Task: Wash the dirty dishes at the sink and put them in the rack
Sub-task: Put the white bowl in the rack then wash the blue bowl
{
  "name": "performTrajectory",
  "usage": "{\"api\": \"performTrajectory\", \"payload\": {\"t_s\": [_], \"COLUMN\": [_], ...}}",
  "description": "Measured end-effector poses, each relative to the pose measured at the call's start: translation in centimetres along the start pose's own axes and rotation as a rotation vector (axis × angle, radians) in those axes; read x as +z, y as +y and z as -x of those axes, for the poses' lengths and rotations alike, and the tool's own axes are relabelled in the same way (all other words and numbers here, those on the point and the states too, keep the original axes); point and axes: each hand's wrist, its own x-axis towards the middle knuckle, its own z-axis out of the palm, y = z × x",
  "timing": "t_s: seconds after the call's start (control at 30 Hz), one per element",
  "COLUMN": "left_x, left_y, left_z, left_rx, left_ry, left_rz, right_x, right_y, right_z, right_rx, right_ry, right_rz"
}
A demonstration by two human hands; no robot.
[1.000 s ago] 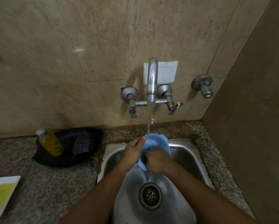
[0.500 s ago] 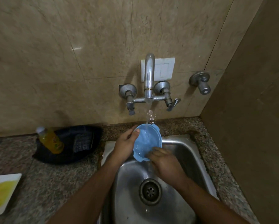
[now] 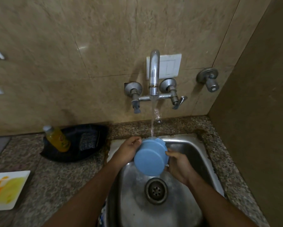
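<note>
- While water from the tap (image 3: 154, 74) falls on it, I judge the rinse step is in hand: the blue bowl (image 3: 151, 157) sits bottom-up over the sink (image 3: 193, 149), between both sets of fingers.
- My left hand (image 3: 126, 152) curls its fingers round the bowl's far rim; my right hand (image 3: 178, 166) pinches the near edge.
- Next, I reckon, comes turning it and carrying it to the rack, which I cannot see.
- Left of my fingers lie a yellow bottle (image 3: 58, 138) and a stained plate (image 3: 8, 189); no writing is readable.
</note>
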Motion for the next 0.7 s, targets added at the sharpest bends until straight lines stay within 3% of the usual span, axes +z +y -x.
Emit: {"api": "performTrajectory", "payload": {"t_s": [0.17, 0.3, 0.37, 0.47, 0.5, 0.57, 0.63, 0.7], "left_x": [0.7, 1.3, 1.9, 2.1, 2.1, 2.3, 2.7, 2.6], "left_y": [1.6, 2.1, 2.1, 2.5, 2.4, 2.7, 2.9, 2.8], "left_z": [-0.7, -0.9, -1.2, -1.3, -1.4, -1.0, -0.5, -0.2], "left_rx": [-0.043, 0.02, 0.048, 0.047, 0.05, 0.054, 0.075, 0.107], "left_ry": [-0.096, 0.006, 0.072, 0.114, 0.123, 0.126, 0.122, 0.136], "left_rz": [0.136, 0.164, 0.162, 0.153, 0.164, 0.186, 0.171, 0.164], "right_x": [0.8, 3.8, 5.3, 6.3, 6.4, 6.5, 6.8, 7.8], "right_y": [-2.5, -4.5, -4.2, -1.5, -0.6, -0.7, -2.2, -2.9], "right_z": [-0.9, -2.2, -2.7, -2.5, -2.4, -2.6, -3.1, -3.0], "right_rx": [0.04, -0.001, -0.165, -0.557, -0.673, -0.735, -0.543, -0.5], "right_ry": [0.074, 0.255, 0.318, 0.228, 0.208, 0.198, 0.246, 0.273], "right_rz": [-0.07, 0.196, 0.456, 1.175, 1.308, 1.288, 1.094, 1.127]}}
